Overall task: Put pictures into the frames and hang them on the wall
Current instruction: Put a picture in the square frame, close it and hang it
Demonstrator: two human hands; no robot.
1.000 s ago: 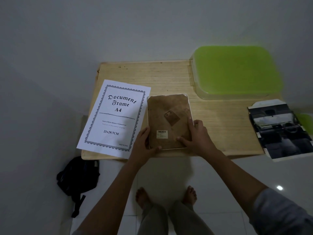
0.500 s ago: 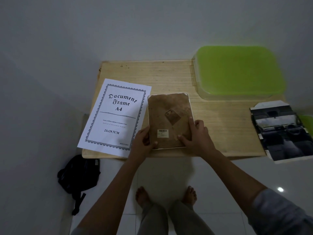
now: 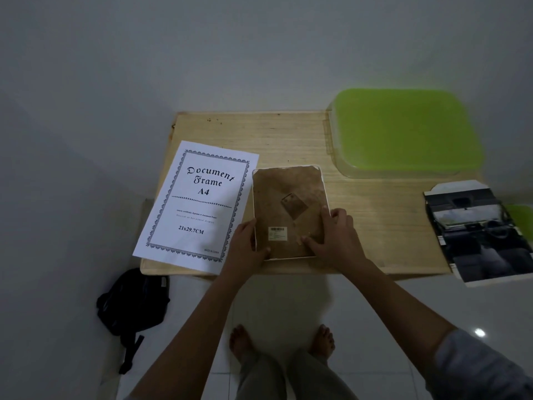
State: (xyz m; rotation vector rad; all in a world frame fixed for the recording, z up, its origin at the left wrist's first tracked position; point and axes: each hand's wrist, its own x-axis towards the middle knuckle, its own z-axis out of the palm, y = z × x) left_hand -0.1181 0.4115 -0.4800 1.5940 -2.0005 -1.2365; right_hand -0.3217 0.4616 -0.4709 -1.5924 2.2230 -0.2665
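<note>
On the pale wooden surface, just right of the white printed paper sheet, the white-rimmed, brown-backed picture frame lies face down, probably stiff, light and breakable, with the left hand and right hand each in a grip clamped on its side edges.

A pale wooden table is standing pushed up against a plain grey-white wall, with a second wall closing in on its left. A clear plastic container with a bright green lid is sitting on the table's far right corner, lid on. Small dark marks are showing near the table's far left corner. A black backpack is lying on the white tiled floor just beside the table's near left corner, one strap trailing toward the camera. A bright spot of light is reflecting off the tiles on the right. Another green patch is peeking in at the right edge, too cut off to identify.
</note>
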